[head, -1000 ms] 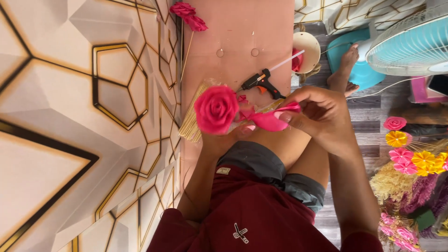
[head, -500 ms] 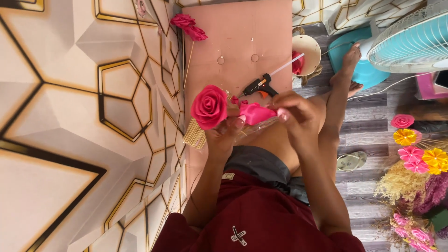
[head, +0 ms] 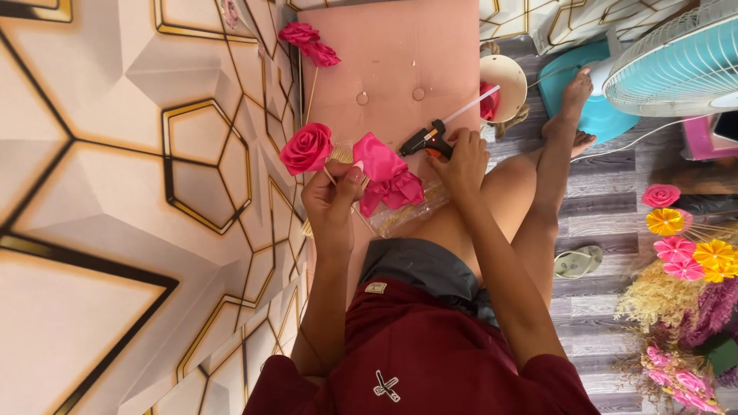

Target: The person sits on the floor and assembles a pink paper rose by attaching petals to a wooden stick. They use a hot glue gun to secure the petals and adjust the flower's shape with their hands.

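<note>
Biggest thing in view is the hexagon-pattern wall panel (head: pixel 131 192) on my left, then the pink padded surface (head: pixel 400 54) ahead of my knees and the teal fan (head: pixel 676 61) to the right. Change since a second ago: my right hand (head: pixel 461 165) has left the ribbon piece it was pressing at the flower and moved forward to the glue gun (head: pixel 427 142), which lies on the pink padding just past my knee; fingers are curled down over its handle, touching, but I can't tell if the grip is fully closed yet. Read: the petal placement step is paused and glue looks like the step in hand. My left hand (head: pixel 332 204) is closed on the thin stick of the ribbon rose (head: pixel 306 148), holding it up and tilted left, bloom above the fingers. The loose magenta ribbon piece (head: pixel 388 177) now sits between the two hands, just right of the rose, over a clear plastic bag (head: pixel 403 215) on my lap; can't tell if the left thumb pins it. Rose is well clear of the glue gun nozzle. Two finished roses (head: pixel 307 42) lie further up by the wall; a bunch of pink and yellow flowers (head: pixel 680 246) stands on the floor at right.
</note>
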